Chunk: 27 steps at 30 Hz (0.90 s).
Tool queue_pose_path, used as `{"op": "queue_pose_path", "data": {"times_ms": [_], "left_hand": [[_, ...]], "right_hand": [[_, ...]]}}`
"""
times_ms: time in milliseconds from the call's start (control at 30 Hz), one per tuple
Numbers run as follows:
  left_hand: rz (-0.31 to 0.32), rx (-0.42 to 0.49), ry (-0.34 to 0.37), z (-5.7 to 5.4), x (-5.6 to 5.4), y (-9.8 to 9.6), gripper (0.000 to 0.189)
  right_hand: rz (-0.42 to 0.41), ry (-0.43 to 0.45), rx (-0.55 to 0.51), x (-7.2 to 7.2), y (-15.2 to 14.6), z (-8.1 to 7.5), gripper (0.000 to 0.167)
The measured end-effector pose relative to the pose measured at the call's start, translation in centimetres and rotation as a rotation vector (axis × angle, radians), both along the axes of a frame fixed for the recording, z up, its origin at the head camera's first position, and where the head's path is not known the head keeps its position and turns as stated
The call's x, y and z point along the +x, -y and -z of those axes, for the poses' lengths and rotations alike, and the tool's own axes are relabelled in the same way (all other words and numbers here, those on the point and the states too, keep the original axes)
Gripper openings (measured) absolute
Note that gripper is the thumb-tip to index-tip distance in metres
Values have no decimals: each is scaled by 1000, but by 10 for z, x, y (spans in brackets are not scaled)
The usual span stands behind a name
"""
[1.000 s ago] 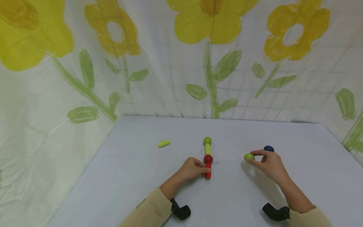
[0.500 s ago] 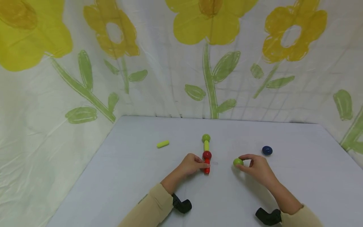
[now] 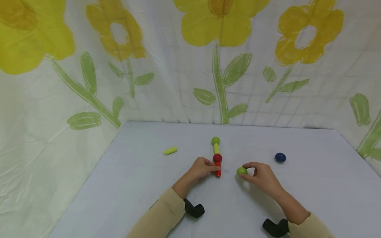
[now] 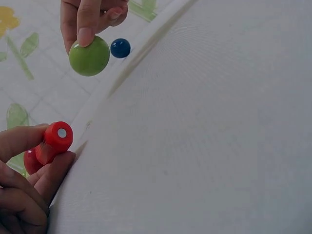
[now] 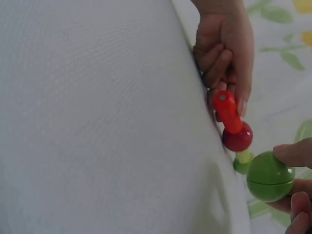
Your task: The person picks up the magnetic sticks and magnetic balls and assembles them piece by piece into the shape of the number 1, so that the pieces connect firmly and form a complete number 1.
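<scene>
Left hand (image 3: 201, 168) pinches smooth red cylindrical rod (image 4: 48, 146), seemingly steadying it (pale round end disc (image 4: 62, 133) uncovered); right hand (image 3: 262, 178) pinches glossy green ball (image 3: 241, 171).

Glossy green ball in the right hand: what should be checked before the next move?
1. Glossy green ball held by the right hand: ok, pinched.
2. Short red rod steadied by the left hand: ok, pinched.
3. Rod's near end uncovered: ok, a pale round disc shows there.
4. Ball touching rod: not ok, there is a gap between them.
5. Disc magnetic: cannot tell by looking.
6. Glossy dark blue ball apart from both hands: ok.
</scene>
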<state>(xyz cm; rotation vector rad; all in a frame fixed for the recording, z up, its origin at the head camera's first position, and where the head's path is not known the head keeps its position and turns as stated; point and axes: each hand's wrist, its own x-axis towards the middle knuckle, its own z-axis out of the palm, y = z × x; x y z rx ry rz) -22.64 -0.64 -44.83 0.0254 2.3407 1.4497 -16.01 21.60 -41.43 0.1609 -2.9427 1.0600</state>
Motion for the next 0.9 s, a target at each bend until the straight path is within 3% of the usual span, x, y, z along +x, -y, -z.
{"op": "queue_pose_path", "data": {"times_ms": [300,900], "left_hand": [[14,21,-20,-1,0,-2,23],[33,74,-49,0,2,3,23]], "right_hand": [[-21,25,-44,0,15,1,35],[-179,26,-122,4,51,5,28]]}}
